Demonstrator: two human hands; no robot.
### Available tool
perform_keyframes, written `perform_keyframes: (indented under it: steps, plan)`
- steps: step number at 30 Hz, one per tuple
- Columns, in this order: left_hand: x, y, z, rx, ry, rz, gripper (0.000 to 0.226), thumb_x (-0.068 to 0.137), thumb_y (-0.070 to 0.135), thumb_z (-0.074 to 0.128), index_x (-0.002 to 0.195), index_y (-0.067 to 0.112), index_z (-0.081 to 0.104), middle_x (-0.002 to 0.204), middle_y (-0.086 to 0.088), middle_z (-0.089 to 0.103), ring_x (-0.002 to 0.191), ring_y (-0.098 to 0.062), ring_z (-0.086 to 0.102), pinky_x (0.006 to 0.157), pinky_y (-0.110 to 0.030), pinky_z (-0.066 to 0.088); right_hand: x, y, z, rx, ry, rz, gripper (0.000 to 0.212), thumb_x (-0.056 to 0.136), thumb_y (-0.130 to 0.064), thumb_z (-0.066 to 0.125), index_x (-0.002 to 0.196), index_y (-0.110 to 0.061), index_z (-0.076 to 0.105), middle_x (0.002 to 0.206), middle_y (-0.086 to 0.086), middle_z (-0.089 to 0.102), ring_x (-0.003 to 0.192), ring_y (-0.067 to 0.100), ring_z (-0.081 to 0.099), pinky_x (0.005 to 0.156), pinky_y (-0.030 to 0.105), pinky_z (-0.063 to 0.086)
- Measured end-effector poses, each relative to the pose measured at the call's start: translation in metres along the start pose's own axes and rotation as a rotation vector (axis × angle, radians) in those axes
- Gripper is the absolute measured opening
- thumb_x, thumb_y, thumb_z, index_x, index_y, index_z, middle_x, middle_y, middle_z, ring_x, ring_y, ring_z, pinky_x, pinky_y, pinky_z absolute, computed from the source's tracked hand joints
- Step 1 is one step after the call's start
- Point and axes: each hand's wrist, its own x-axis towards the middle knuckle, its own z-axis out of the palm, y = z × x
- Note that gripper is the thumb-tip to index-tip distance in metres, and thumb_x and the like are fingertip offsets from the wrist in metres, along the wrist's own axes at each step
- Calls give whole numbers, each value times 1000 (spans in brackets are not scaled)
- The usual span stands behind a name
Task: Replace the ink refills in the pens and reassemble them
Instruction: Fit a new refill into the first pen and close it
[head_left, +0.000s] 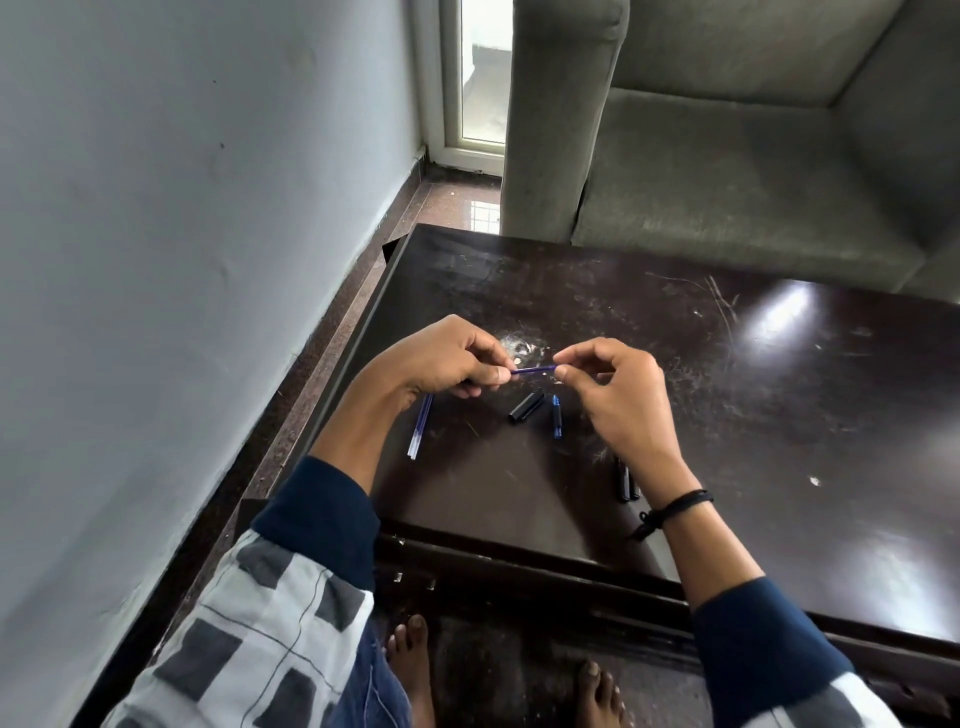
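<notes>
refill step: left hand (441, 364) and right hand (618, 395) each pinch an end of a blue refill (535, 370) above the counter (727, 389) — next, probably lining it up with the black barrel (525, 406) below.

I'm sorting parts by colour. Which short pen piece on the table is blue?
The blue piece lying just right of the black barrel section. That section and the black pair nearer the person are dark, not blue.

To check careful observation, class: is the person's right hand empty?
No, the right hand pinches one end of the thin blue refill, whose other end the left hand holds.
</notes>
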Motion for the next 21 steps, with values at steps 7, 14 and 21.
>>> perform_keyframes:
  steps: [7, 14, 21]
  plan:
    - [0, 3, 6, -30, -24, 9, 10, 91, 5, 72, 100, 6, 77, 76, -8, 69, 72, -14, 62, 71, -26, 55, -1, -4, -1, 142, -34, 63, 20, 88, -3, 77, 85, -24, 77, 78, -12, 73, 68, -6, 64, 66, 9, 46]
    - [1, 4, 9, -27, -16, 24, 12, 90, 3, 73, 101, 2, 77, 78, -11, 69, 72, -14, 63, 71, -25, 57, -1, -3, -1, 227, -48, 48, 25, 84, 5, 78, 88, -19, 73, 80, -2, 73, 71, 1, 65, 69, 12, 50]
    - [-1, 6, 10, -2, -2, 31, 14, 88, 0, 74, 101, 0, 77, 86, -25, 71, 72, -16, 65, 70, -25, 58, -2, -2, 0, 212, -49, 47, 27, 82, 7, 79, 87, -19, 72, 76, -4, 71, 67, -2, 63, 66, 11, 49]
